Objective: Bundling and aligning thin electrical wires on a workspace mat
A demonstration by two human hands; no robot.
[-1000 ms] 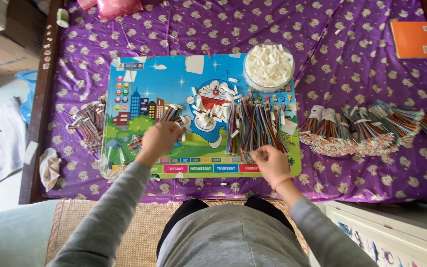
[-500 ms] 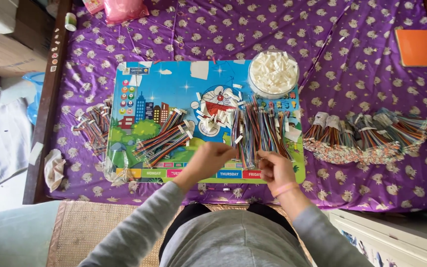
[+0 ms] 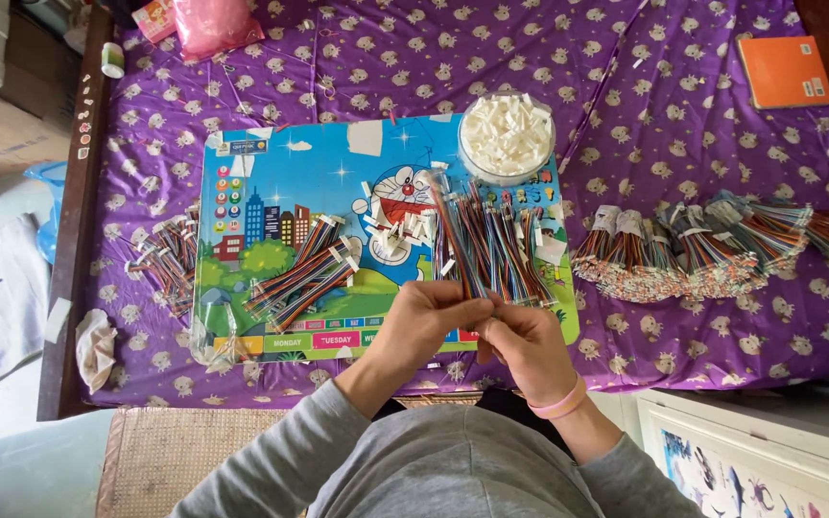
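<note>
We saw an orange packet (image 3: 785, 70) at the table's far right corner and a pink bag (image 3: 215, 23) at the far left. A round clear bowl (image 3: 507, 136) held small white pieces. Our left hand (image 3: 426, 321) and right hand (image 3: 527, 345) met at the near edge of the cartoon mat (image 3: 271, 182), both pinching a thin wire strip (image 3: 453, 240) from the coloured wire pile (image 3: 501, 251); a moment earlier they had been apart

purple-clothed table (image 3: 722, 115), cartoon mat (image 3: 280, 173), wire bundles (image 3: 712, 245)
</note>
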